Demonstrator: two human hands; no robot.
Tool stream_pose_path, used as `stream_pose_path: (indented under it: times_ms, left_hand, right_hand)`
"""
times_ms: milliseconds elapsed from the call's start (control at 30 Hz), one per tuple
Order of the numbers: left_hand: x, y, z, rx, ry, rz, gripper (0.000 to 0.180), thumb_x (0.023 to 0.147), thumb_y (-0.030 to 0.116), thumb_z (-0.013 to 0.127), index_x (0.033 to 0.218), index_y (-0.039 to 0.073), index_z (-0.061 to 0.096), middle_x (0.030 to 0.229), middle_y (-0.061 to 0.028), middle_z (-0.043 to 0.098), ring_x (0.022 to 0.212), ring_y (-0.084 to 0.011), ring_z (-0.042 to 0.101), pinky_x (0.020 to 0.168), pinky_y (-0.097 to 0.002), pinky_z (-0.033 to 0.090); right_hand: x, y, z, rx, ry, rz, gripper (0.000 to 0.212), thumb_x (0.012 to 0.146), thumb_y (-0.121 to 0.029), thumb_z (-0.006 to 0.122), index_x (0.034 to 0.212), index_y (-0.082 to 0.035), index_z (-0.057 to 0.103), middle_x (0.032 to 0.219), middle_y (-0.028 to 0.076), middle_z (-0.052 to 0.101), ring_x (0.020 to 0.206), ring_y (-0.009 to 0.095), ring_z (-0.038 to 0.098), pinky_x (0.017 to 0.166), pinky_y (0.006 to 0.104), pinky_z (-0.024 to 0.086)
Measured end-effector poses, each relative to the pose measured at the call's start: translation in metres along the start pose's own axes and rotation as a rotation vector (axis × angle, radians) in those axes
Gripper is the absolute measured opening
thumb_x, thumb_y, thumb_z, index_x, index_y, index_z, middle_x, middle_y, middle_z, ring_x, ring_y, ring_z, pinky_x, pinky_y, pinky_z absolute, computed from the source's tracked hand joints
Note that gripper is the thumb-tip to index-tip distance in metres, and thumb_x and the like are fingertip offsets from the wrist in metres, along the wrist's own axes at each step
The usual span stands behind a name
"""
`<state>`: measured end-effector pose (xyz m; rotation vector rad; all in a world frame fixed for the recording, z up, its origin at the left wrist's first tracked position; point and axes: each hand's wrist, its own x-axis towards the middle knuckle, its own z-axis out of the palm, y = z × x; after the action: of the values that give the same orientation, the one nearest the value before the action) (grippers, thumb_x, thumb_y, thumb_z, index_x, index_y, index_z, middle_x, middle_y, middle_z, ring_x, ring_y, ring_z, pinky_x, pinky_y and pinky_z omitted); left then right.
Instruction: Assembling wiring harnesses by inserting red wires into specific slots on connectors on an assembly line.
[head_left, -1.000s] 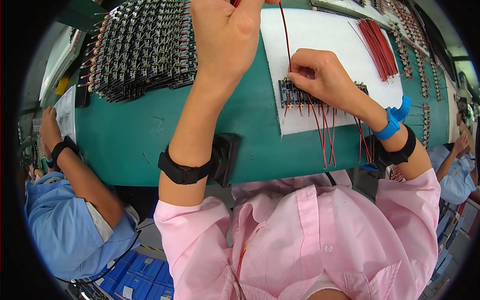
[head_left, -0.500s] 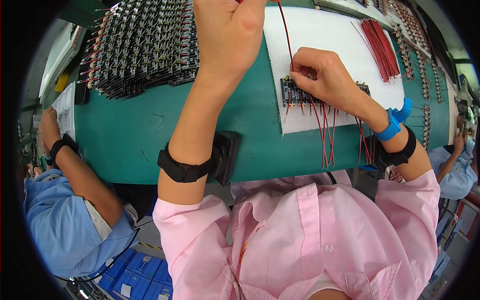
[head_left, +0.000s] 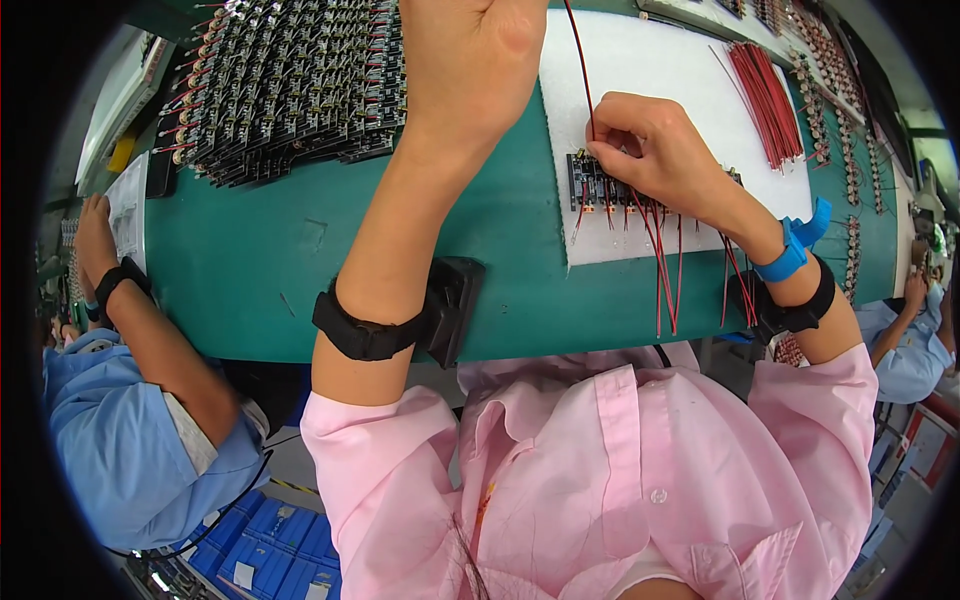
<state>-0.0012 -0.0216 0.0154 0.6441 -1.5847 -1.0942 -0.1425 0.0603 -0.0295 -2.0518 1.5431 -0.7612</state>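
Near the board row, my right hand point(head_left: 655, 150) is closed in a pinch on a thin dark red wire point(head_left: 582, 65). That wire rises from the fingertips and leaves the picture at the top. Just below the fingers lies a row of small black circuit boards point(head_left: 590, 185), partly hidden by the hand. Several red wires point(head_left: 662, 270) hang from the row toward me, past the table's front edge. My left hand point(head_left: 470, 60) is raised at the top edge; its fingers are cut off, so what it holds is hidden.
White foam sheet point(head_left: 600, 250) lies under the boards, with a bundle of red wires point(head_left: 765, 105) at its far right. Stacked circuit boards point(head_left: 290, 90) stand far left on the green table point(head_left: 230, 290). A co-worker's arm point(head_left: 165, 350) is at left; blue bins point(head_left: 270, 545) are below.
The view has shifted slightly. My left hand has gone a little higher, out past the top edge. My right hand keeps its pinch at the board row.
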Motion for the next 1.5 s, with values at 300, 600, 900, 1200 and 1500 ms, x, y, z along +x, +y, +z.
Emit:
stream_pose_path:
  times_ms: [300, 600, 900, 1200, 1500]
  left_hand:
    - [-0.002, 0.005, 0.004, -0.005, 0.041, -0.016, 0.034, 0.084, 0.026, 0.047, 0.061, 0.001, 0.052, 0.047, 0.0025, 0.042, 0.039, -0.0021, 0.035, 0.035, -0.0175, 0.026]
    - [0.0, 0.009, 0.0, -0.137, 0.204, 0.166, 0.041, 0.087, 0.033, 0.04, 0.065, 0.001, 0.05, 0.044, 0.0048, 0.033, 0.037, -0.0026, 0.029, 0.039, -0.0173, 0.031]
    - [0.003, 0.01, -0.001, -0.1, 0.249, 0.261, 0.043, 0.087, 0.038, 0.037, 0.066, 0.002, 0.05, 0.042, 0.005, 0.032, 0.035, -0.0029, 0.03, 0.04, -0.017, 0.033]
    - [0.006, 0.012, -0.002, -0.108, 0.248, 0.308, 0.042, 0.087, 0.037, 0.037, 0.066, 0.002, 0.05, 0.041, 0.0052, 0.032, 0.034, -0.003, 0.029, 0.04, -0.0171, 0.034]
    - [0.006, 0.025, 0.0, -1.008, 0.071, 0.197, 0.04, 0.087, 0.036, 0.038, 0.068, 0.002, 0.05, 0.042, 0.0047, 0.032, 0.034, -0.003, 0.029, 0.04, -0.0175, 0.036]
  right_hand:
    - [-0.001, -0.001, -0.001, -0.068, -0.013, -0.036, 0.009, 0.069, -0.003, 0.056, 0.071, 0.003, 0.049, 0.065, 0.009, 0.049, 0.057, 0.017, 0.049, 0.054, 0.0255, 0.041]
    - [0.0, -0.001, -0.006, -0.147, -0.011, -0.14, 0.008, 0.07, -0.003, 0.057, 0.071, 0.002, 0.05, 0.067, 0.01, 0.051, 0.059, 0.024, 0.051, 0.054, 0.0285, 0.042]
    - [0.002, 0.0, -0.006, -0.178, -0.02, -0.164, 0.007, 0.068, -0.002, 0.057, 0.07, 0.001, 0.052, 0.068, 0.011, 0.052, 0.061, 0.027, 0.052, 0.054, 0.0305, 0.041]
    - [0.0, -0.006, -0.012, -0.2, -0.056, -0.109, 0.006, 0.067, -0.002, 0.058, 0.072, 0.002, 0.056, 0.069, 0.01, 0.052, 0.062, 0.026, 0.052, 0.056, 0.0303, 0.042]
    - [-0.004, -0.018, -0.015, -0.562, -0.092, -0.288, 0.009, 0.067, 0.0, 0.056, 0.076, 0.001, 0.058, 0.073, 0.01, 0.053, 0.069, 0.026, 0.052, 0.06, 0.0325, 0.043]
